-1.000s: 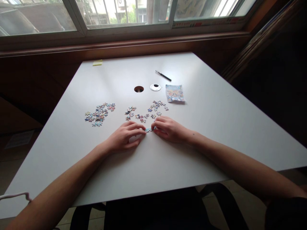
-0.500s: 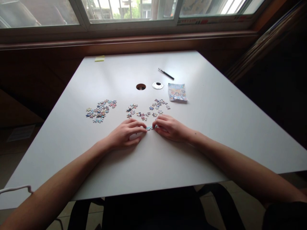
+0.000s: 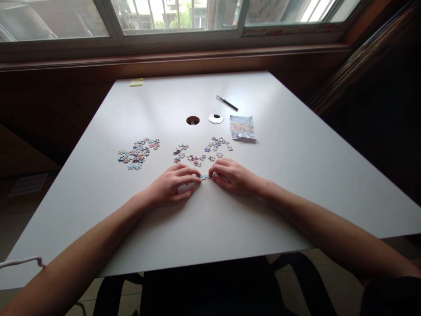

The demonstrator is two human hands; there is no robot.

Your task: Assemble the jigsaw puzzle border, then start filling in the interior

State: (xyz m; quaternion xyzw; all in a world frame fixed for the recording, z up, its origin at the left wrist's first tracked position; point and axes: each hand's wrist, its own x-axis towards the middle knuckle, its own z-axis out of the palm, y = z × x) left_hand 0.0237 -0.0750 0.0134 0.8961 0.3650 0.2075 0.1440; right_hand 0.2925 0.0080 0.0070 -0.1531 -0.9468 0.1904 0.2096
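A short strip of greenish-blue jigsaw puzzle pieces lies flat on the white table. My left hand pinches its left end between thumb and fingertips. At the other end, the curled fingers of my right hand grip the strip and cover part of it. Just beyond my hands are loose puzzle pieces: a small cluster, a few reddish ones and a bluish group. A larger heap of mixed pieces lies farther left.
Behind the pieces are a round cable hole, its metal cover, a colourful printed packet and a black pen. A yellow sticky note is at the far left edge. A pale cable crosses the near left corner.
The view has tilted very slightly. Both hands stay at the ends of the strip, and the loose pieces lie as before.
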